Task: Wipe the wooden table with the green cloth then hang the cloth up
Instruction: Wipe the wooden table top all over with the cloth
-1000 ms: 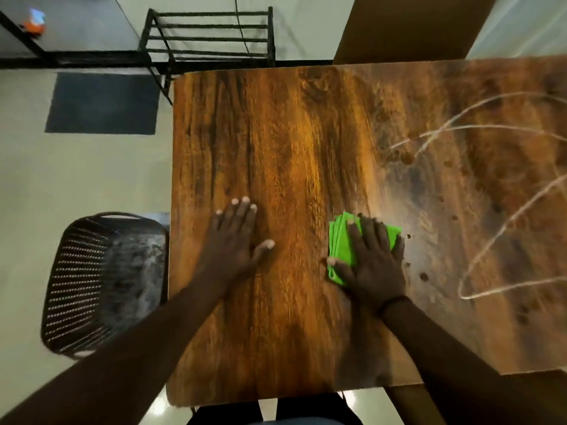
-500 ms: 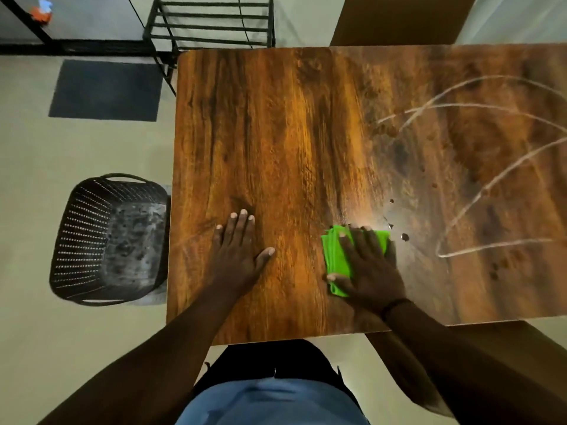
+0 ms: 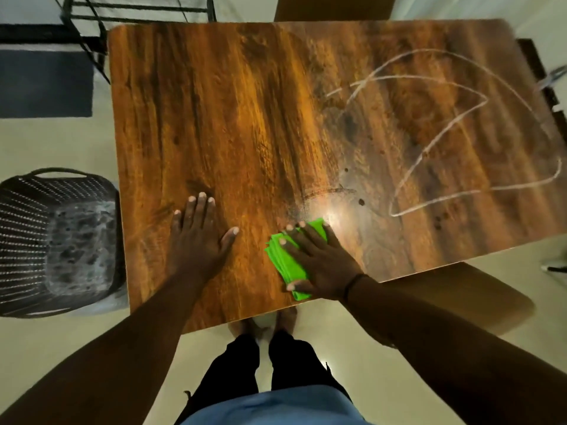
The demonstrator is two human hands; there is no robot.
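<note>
The wooden table (image 3: pixel 245 118) fills the middle of the head view. A folded green cloth (image 3: pixel 287 262) lies near its front edge. My right hand (image 3: pixel 319 259) presses flat on the cloth with straight, spread fingers and covers most of it. My left hand (image 3: pixel 198 237) rests flat on the bare wood to the left of the cloth, fingers straight. White chalk-like lines (image 3: pixel 460 133) and small dark spots (image 3: pixel 361 202) mark the table's right half.
A dark perforated basket (image 3: pixel 55 240) stands on the floor left of the table. A black metal rack (image 3: pixel 138 10) and a dark mat (image 3: pixel 46 84) lie at the far left. A brown seat (image 3: pixel 460 296) sits under the table's right front edge.
My right hand has slid the cloth toward the table's front edge. The view has tilted down, so my legs and feet now show. My left hand stays flat in place.
</note>
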